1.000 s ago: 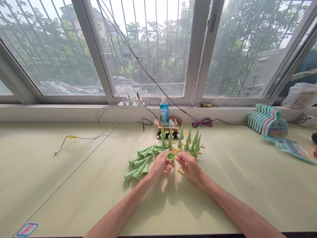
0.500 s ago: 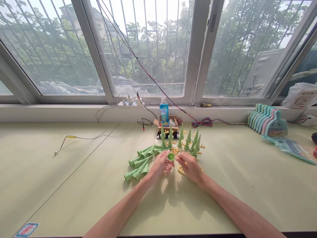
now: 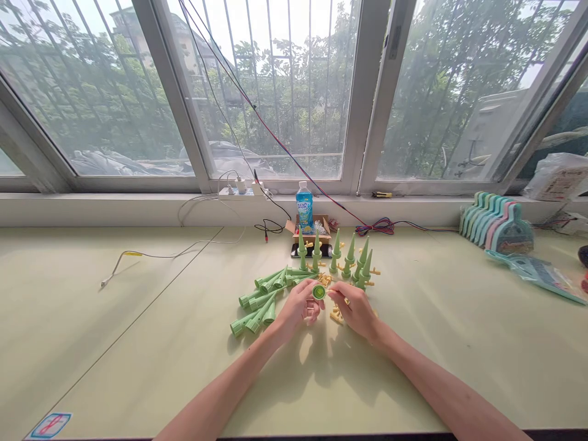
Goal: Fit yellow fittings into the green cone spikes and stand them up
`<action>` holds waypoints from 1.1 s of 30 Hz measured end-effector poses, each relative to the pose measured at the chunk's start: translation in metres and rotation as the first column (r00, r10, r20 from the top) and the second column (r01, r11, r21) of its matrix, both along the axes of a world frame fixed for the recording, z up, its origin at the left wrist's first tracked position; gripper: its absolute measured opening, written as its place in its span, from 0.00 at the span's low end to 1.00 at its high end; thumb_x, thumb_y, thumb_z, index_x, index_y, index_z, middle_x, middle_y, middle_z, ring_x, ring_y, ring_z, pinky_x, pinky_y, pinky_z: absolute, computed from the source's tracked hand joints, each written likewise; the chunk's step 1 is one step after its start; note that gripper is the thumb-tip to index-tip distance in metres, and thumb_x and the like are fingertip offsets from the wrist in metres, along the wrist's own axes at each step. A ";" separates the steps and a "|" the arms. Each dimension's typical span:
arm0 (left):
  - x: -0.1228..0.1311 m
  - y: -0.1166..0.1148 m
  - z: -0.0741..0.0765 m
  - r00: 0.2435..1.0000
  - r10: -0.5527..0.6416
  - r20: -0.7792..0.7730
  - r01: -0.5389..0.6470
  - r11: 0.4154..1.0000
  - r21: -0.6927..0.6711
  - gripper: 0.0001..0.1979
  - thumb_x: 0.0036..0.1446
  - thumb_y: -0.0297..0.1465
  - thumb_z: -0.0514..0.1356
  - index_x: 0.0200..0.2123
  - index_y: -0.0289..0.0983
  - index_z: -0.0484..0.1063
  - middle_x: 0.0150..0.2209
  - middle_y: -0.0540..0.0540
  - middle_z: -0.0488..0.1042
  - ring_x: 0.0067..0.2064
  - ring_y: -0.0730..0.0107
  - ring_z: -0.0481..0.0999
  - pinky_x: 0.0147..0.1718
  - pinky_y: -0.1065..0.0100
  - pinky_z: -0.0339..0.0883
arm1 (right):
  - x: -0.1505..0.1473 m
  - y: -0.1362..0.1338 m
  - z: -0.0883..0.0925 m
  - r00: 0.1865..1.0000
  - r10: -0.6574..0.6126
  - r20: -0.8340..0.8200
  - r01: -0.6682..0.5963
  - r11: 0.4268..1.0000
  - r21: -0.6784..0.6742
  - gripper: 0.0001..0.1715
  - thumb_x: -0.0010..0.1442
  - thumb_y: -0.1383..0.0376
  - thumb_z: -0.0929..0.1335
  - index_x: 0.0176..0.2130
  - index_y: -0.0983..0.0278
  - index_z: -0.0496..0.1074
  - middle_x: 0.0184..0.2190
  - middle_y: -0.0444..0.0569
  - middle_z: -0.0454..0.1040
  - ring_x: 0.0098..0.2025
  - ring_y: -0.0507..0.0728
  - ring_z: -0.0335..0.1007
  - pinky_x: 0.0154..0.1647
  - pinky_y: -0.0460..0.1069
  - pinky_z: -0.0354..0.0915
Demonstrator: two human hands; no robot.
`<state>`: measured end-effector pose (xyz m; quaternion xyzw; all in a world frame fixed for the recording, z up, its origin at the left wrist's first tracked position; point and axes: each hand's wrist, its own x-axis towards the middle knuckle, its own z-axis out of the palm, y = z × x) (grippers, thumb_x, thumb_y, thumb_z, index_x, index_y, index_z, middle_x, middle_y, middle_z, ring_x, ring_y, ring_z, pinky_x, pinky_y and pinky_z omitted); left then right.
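My left hand [image 3: 298, 306] is closed around a green plastic watering spike [image 3: 318, 291], its round open end facing me. At that spike's right side, my right hand [image 3: 356, 311] pinches a small yellow valve, mostly hidden by the fingers. Loose green spikes [image 3: 257, 303] lie in a pile left of my left hand. Beyond my hands, several green spikes [image 3: 350, 254] stand upright with yellow valves sticking out of their sides. Small yellow valves [image 3: 325, 280] are heaped just behind the held spike, and more yellow valves [image 3: 337, 315] lie partly under my right hand.
A blue bottle [image 3: 304, 205] stands by a small cardboard box [image 3: 324, 237], with a black phone [image 3: 326, 250] before it. Cables [image 3: 376, 226] run along the windowsill. At right are a row of pastel dustpan-like items [image 3: 496, 223] and a flat packaged one [image 3: 537, 275].
The held spike has shifted very slightly to the right, and its open end has turned a little. Both hands keep their grip; the standing and loose spikes have not moved.
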<state>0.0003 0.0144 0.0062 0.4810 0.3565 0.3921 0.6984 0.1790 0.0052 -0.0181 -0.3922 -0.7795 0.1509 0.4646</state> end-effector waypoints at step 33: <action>-0.001 -0.003 -0.005 0.986 0.107 -0.129 -0.047 0.914 0.403 0.22 0.61 0.41 0.59 0.55 0.45 0.55 0.41 0.49 0.67 0.20 0.85 0.66 0.16 0.78 0.59 | 0.000 0.004 -0.005 0.998 -0.054 -0.011 0.053 0.995 -0.080 0.17 0.70 0.61 0.59 0.29 0.63 0.63 0.24 0.42 0.63 0.25 0.51 0.54 0.27 0.45 0.54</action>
